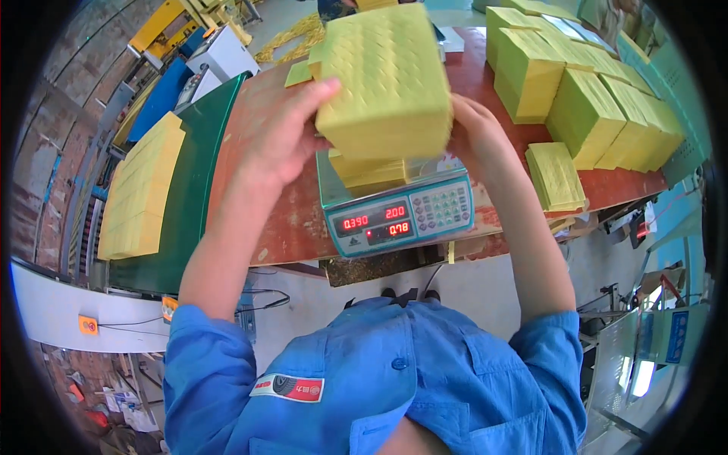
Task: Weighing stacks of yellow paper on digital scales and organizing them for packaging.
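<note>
A thick block of yellow paper sheets [387, 76], its top face marked with rows of small slits, is held up between my two hands. My left hand [297, 130] grips its left side, thumb on the upper edge. On the opposite side my right hand [476, 130] is pressed against it, fingers partly hidden behind the block. Beneath the block, a smaller yellow stack [371, 174] rests on the pan of a digital scale [402, 212] with lit red digits and a keypad; the raised block hides part of it. Whether the two stacks touch cannot be made out.
The scale stands at the near edge of a worn red table [284, 227]. Tall yellow paper stacks [584, 98] crowd the right side, with a smaller pile [555, 176] nearer. To the left, a row of yellow sheets [144, 189] lies on a green conveyor belt [189, 174].
</note>
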{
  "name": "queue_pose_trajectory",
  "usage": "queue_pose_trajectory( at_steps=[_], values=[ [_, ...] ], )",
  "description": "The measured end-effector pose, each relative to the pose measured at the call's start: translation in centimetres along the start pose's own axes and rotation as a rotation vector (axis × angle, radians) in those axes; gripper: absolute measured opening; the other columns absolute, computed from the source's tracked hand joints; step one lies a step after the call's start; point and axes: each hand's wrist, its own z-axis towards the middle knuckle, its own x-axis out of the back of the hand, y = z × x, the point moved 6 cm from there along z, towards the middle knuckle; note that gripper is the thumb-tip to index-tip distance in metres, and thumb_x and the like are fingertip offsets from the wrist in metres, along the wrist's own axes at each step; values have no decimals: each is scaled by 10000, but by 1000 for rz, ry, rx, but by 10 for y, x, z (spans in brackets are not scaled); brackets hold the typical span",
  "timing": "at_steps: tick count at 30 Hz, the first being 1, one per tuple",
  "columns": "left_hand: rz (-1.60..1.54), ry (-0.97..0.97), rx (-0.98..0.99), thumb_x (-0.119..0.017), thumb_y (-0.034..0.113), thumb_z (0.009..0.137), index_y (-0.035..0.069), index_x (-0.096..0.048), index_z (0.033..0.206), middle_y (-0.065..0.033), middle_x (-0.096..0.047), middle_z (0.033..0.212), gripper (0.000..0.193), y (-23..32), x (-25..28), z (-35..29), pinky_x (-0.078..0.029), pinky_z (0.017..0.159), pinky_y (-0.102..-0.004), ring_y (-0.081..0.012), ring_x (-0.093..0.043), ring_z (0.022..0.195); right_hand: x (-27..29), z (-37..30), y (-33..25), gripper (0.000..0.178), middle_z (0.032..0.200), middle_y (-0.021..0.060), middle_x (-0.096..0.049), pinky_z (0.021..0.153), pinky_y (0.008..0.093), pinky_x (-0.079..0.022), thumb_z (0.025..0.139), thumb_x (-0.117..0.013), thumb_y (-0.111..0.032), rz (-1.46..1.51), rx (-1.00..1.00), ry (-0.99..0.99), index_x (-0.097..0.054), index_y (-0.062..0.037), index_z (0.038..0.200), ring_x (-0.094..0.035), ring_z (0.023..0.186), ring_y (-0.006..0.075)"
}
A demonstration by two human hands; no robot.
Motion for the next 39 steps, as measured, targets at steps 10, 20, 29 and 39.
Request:
queue_pose_trajectory(
  at_steps=[10,20,29,39],
  values=[
    [-137,246,279,-721,551,770,106,-552,1288,-117,-564,1176,703,-59,71,20,-455,895,-456,-254,-551,1019,-11,79,53,319,990,34,-681,765,284,-474,974,-540,-285,-80,-136,34,-667,-55,1154,-615,836,121],
    [-88,223,287,-676,586,801,105,-550,1302,-122,-552,1202,706,-65,71,17,-448,906,-455,-250,-543,1038,-11,70,61,324,971,18,-674,743,268,-427,965,-525,-300,-175,-93,90,-682,-68,1128,-593,835,104],
    [13,133,272,-616,626,836,102,-543,1329,-92,-590,1217,723,-68,72,13,-472,872,-427,-211,-538,1103,-9,65,63,357,1001,19,-676,745,282,-437,934,-540,-297,-303,-51,124,-684,-49,1146,-582,830,120],
    [-392,428,134,-430,571,971,78,-427,1418,-102,-546,1326,665,-138,94,33,-449,990,-413,-217,-470,1281,6,87,78,590,1236,87,-611,930,334,-435,963,-482,-516,-194,85,246,-550,-74,1348,-568,1076,197]
  ],
)
